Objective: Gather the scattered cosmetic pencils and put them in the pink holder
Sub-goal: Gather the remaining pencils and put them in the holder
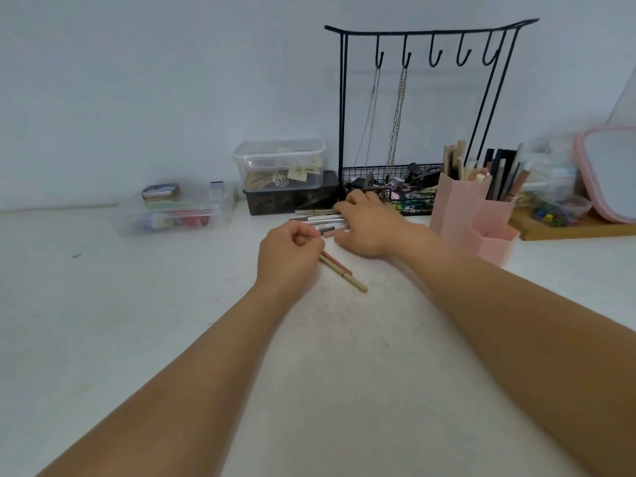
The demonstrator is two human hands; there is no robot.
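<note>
Just left of the pink holder, the right hand lies palm-down with fingers spread over a row of scattered cosmetic pencils whose long axes run left to right across the white table. The left hand has its fingers curled round two more pencils, which slant toward the near right. The holder stands right of both hands, nearer the right one, so that hand looks better placed to carry the gathered pencils over, upended for its tall compartments, already partly filled.
</note>
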